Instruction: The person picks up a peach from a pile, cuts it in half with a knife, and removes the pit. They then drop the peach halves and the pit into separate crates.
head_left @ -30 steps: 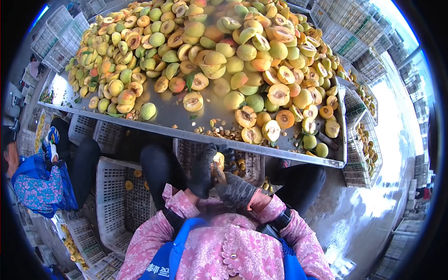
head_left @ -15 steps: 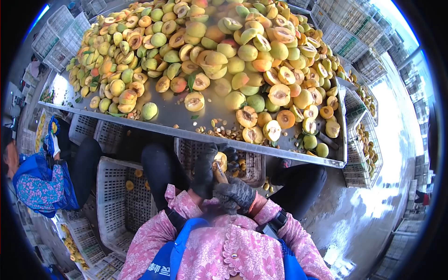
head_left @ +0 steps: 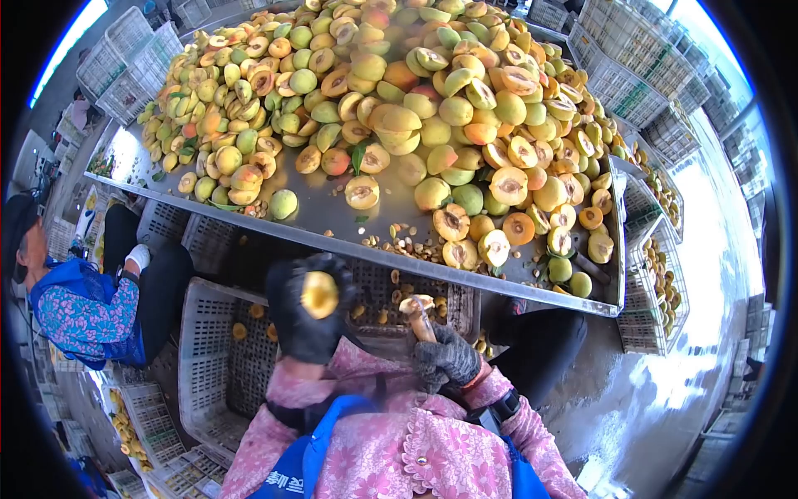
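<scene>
My left hand [head_left: 291, 320], in a dark glove and smeared by motion, holds a yellow peach half [head_left: 319, 294] with its hollow facing up. It is over the right edge of a grey crate [head_left: 204, 358] that has a few peach halves in it. My right hand [head_left: 450, 356], in a grey knit glove, is closed round the wooden handle of a pitting tool [head_left: 422, 324]. A pale brownish piece [head_left: 416, 304], perhaps a pit, is at the tool's tip. Below the table edge, a second crate [head_left: 465, 309] holds small pit-like pieces.
A metal table [head_left: 320, 200] carries a big heap of halved and whole peaches [head_left: 391, 91], with loose pits [head_left: 407, 248] near its front edge. A co-worker in blue [head_left: 91, 299] sits at the left. Crates of fruit [head_left: 657, 279] stand at the right, by wet floor.
My hands have moved apart. The left has gone left with the peach half, towards the grey crate; the right has shifted slightly right with the tool, its tip now showing a pale piece.
</scene>
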The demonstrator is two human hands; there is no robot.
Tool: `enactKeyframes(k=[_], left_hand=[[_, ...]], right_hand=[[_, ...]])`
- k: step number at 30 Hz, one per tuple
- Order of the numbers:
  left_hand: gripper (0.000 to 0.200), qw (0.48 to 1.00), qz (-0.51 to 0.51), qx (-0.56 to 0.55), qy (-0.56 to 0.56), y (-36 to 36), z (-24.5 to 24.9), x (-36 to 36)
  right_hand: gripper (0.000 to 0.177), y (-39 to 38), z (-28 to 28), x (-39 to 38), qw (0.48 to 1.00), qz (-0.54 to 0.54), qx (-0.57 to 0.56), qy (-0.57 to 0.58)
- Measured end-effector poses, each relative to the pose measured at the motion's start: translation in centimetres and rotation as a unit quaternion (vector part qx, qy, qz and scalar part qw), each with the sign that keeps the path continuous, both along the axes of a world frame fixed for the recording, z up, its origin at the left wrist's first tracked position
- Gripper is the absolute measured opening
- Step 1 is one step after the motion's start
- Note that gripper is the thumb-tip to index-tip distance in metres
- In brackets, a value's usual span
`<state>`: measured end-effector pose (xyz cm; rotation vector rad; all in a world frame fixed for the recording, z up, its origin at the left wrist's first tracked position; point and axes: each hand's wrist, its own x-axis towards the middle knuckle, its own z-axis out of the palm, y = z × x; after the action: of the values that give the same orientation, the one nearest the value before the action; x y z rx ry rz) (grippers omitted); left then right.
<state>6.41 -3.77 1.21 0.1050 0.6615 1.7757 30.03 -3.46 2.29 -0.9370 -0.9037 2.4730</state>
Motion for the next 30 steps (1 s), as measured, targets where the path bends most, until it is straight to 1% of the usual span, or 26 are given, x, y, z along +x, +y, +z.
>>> enactKeyframes(k=[1,2,3,4,5,6,7,8,10,12,13,14,16,18,19,20,21,22,23,24,25,26,27,28,29,30], left_hand=[[0.024,0.993,0.056,0.016,0.100,-0.9,0.2,-2.3],[0.028,0.974,0.117,0.022,0.190,-1.8,0.4,-4.7],[0.032,0.939,0.077,-0.057,0.330,-3.2,2.7,-6.4],[0.036,0.940,0.068,-0.157,0.295,-3.7,4.4,-7.9],[0.033,0.888,0.061,-0.203,0.408,-4.4,2.7,-10.6],[0.032,0.737,-0.002,-0.298,0.607,-5.1,2.5,-11.9],[0.030,0.530,-0.064,-0.370,0.761,-5.0,2.6,-12.6],[0.030,0.574,-0.020,-0.329,0.750,-4.2,2.6,-12.7],[0.029,0.656,0.058,-0.248,0.711,-2.2,2.5,-11.9],[0.023,0.707,0.079,-0.173,0.681,2.6,1.2,-11.9],[0.024,0.664,0.068,-0.104,0.737,5.1,2.3,-10.4],[0.025,0.613,0.056,-0.034,0.787,7.8,3.5,-8.2],[0.031,0.637,-0.083,-0.174,0.746,13.2,4.7,-4.5],[0.045,0.548,-0.153,-0.183,0.802,16.9,1.7,-2.6],[0.049,0.519,-0.168,-0.175,0.820,17.5,1.0,-1.6],[0.053,0.489,-0.183,-0.166,0.837,17.8,0.5,-0.8],[0.057,0.458,-0.198,-0.156,0.852,18.1,0.1,-0.1],[0.060,0.460,-0.210,-0.159,0.848,18.0,-0.3,0.3],[0.063,0.461,-0.222,-0.162,0.844,17.6,-0.6,0.7],[0.066,0.463,-0.234,-0.168,0.839,17.1,-1.0,1.1],[0.067,0.439,-0.227,-0.157,0.855,16.9,-1.3,1.4],[0.069,0.415,-0.220,-0.146,0.871,16.7,-1.5,1.8],[0.070,0.390,-0.212,-0.136,0.886,16.4,-1.5,2.2],[0.068,0.388,-0.213,-0.157,0.883,15.8,-0.6,2.8],[0.066,0.484,-0.236,-0.152,0.829,15.8,-0.4,2.7],[0.064,0.575,-0.257,-0.143,0.764,16.1,-0.5,2.3]], right_hand=[[0.016,0.2,-0.5,-0.3,0.996,-0.001,0.051,-0.071],[0.016,0.4,-1.7,-0.6,0.985,-0.001,0.100,-0.144],[0.017,0.7,-3.4,-0.8,0.965,0.002,0.150,-0.216],[0.023,1.2,-7.0,-0.9,0.826,0.141,0.385,-0.386],[0.026,0.6,-10.8,0.2,0.798,0.182,0.449,-0.360],[0.029,-0.3,-14.4,2.1,0.763,0.219,0.510,-0.331],[0.031,-0.1,-14.9,2.3,0.753,0.239,0.514,-0.334],[0.033,0.0,-15.5,2.5,0.742,0.259,0.518,-0.336],[0.036,0.4,-13.4,2.1,0.773,0.279,0.402,-0.403],[0.037,0.8,-13.3,2.2,0.785,0.265,0.381,-0.410],[0.038,1.3,-13.3,2.2,0.791,0.256,0.372,-0.413],[0.037,1.6,-12.7,2.2,0.777,0.274,0.394,-0.407],[0.037,1.7,-10.6,2.2,0.749,0.309,0.434,-0.393],[0.035,1.8,-8.5,2.4,0.811,0.242,0.339,-0.410],[0.034,1.8,-7.8,2.5,0.838,0.206,0.289,-0.416],[0.030,1.8,-7.5,2.9,0.841,0.199,0.305,-0.401],[0.028,1.7,-9.0,3.6,0.780,0.194,0.453,-0.386],[0.026,1.4,-11.7,4.4,0.698,0.185,0.589,-0.362],[0.024,1.2,-12.1,4.5,0.599,0.171,0.710,-0.329],[0.025,1.1,-12.2,4.8,0.715,0.147,0.601,-0.326],[0.027,1.7,-9.9,4.3,0.812,0.118,0.478,-0.314],[0.029,2.2,-7.5,3.8,0.888,0.085,0.343,-0.294],[0.031,2.5,-4.9,3.2,0.927,0.065,0.262,-0.262],[0.033,2.7,-2.1,2.7,0.956,0.044,0.179,-0.227],[0.035,2.9,-0.7,2.5,0.977,0.022,0.096,-0.191],[0.036,2.9,-0.6,2.6,0.966,0.034,0.145,-0.211]])
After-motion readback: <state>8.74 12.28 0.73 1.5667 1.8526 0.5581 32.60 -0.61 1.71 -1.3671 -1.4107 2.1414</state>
